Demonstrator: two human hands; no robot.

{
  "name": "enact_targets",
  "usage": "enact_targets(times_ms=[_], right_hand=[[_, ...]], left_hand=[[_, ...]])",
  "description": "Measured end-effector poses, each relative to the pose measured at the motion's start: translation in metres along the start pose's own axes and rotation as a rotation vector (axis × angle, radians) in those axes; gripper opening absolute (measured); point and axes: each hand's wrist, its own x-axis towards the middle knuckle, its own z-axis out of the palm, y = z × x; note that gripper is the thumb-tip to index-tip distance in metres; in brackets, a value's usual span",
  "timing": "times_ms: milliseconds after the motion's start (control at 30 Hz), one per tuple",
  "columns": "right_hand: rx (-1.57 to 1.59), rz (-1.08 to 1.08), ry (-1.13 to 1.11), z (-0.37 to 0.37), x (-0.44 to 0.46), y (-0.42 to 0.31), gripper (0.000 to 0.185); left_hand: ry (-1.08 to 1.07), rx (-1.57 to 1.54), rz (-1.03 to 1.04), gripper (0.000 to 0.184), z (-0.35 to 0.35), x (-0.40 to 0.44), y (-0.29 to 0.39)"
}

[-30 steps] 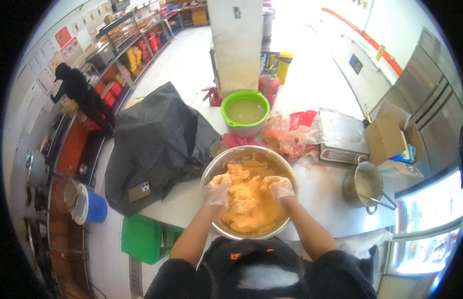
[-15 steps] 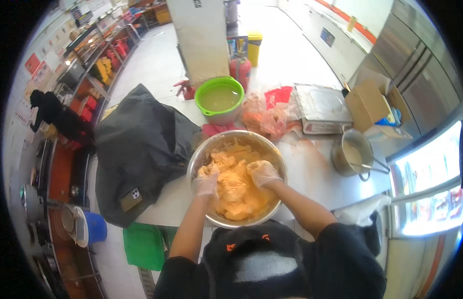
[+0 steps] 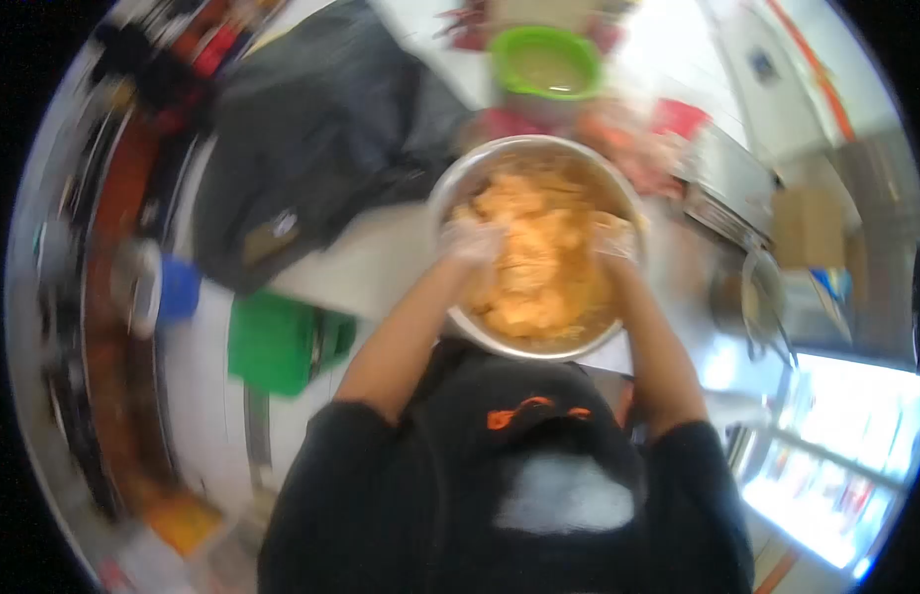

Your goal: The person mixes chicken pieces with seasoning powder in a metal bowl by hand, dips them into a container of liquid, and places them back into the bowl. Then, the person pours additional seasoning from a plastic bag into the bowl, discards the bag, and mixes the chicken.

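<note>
A wide metal bowl point(image 3: 458, 188) rests at the counter's edge, close to my body. Inside it lies a heap of wet, orange-coated food point(image 3: 534, 262), perhaps battered meat; its exact kind is unclear. My left hand point(image 3: 470, 246), in a clear plastic glove, is in the bowl against the heap's left side. On the right side, my right hand point(image 3: 614, 240), gloved the same way, touches the food near the inner wall. Motion blur and orange coating hide the fingers of both hands, so their grip does not show.
Beyond the bowl stands a green basket point(image 3: 545, 64) holding cloudy liquid. A black plastic sheet point(image 3: 331, 129) covers the left side, with a phone point(image 3: 271, 238) on it. To the right are a metal box-like appliance point(image 3: 732, 188), a pot point(image 3: 747, 297) and a cardboard box point(image 3: 809, 228).
The camera has tilted down and turned, so the bowl appears higher and farther right. Both hands stay in the bowl, and the picture is now blurred.
</note>
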Motion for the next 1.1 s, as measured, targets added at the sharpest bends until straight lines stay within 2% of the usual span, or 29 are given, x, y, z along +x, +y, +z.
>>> enact_targets(times_ms=[67, 100, 133, 167, 233, 300, 333, 400, 500, 600, 700, 767, 833, 933, 1033, 1100], right_hand=[[-0.068, -0.152, -0.052, -0.003, -0.007, -0.006, 0.034], [-0.031, -0.179, -0.102, -0.003, -0.012, -0.015, 0.035], [0.314, -0.092, -0.112, 0.001, -0.028, -0.035, 0.03], [0.165, -0.156, -0.127, 0.003, -0.035, -0.039, 0.031], [-0.029, -0.255, -0.154, 0.0, -0.034, -0.038, 0.032], [0.17, -0.078, -0.171, 0.011, -0.028, -0.03, 0.034], [0.338, -0.113, -0.237, 0.016, -0.026, -0.021, 0.033], [0.269, -0.156, -0.11, 0.027, -0.009, -0.01, 0.027], [0.048, -0.383, -0.086, 0.027, 0.004, -0.018, 0.026], [-0.18, -0.647, -0.096, 0.023, 0.014, -0.032, 0.024], [-0.373, -0.898, -0.096, 0.021, 0.02, -0.045, 0.023], [-0.479, -1.051, -0.087, 0.02, 0.025, -0.054, 0.022], [-0.551, -1.18, -0.08, 0.02, 0.027, -0.06, 0.021], [-0.663, -1.333, -0.01, 0.014, 0.028, -0.069, 0.021], [-0.78, -1.426, 0.033, 0.006, 0.022, -0.081, 0.02], [-0.686, -1.364, -0.041, 0.0, -0.002, -0.085, 0.021]], left_hand=[[0.002, -0.096, 0.006, 0.057, 0.023, 0.044, -0.028], [-0.029, 0.222, 0.044, 0.062, 0.002, 0.021, -0.01], [-0.074, 0.193, 0.063, 0.068, -0.012, 0.003, -0.003], [-0.118, 0.164, 0.08, 0.074, -0.028, -0.016, 0.006], [0.234, 0.155, 0.075, 0.079, -0.003, -0.009, 0.001], [0.13, -0.028, 0.198, 0.08, -0.007, -0.006, -0.003], [0.156, 0.072, 0.294, 0.074, 0.006, 0.005, -0.008], [0.15, 0.26, 0.395, 0.061, 0.005, -0.001, -0.008], [0.028, 0.668, 0.557, 0.049, -0.004, 0.004, 0.002], [0.228, 0.57, 0.617, 0.054, 0.014, 0.025, -0.005], [0.39, 0.285, 0.546, 0.059, 0.013, 0.026, -0.008], [0.257, 0.334, 0.647, 0.061, 0.0, 0.013, -0.007], [0.576, 0.278, 0.696, 0.059, 0.027, 0.049, -0.004], [0.331, 0.341, 0.76, 0.054, 0.015, 0.048, 0.003], [0.522, 0.269, 0.657, 0.05, 0.013, 0.034, -0.011], [0.525, 0.332, 0.712, 0.048, 0.015, 0.049, -0.014]])
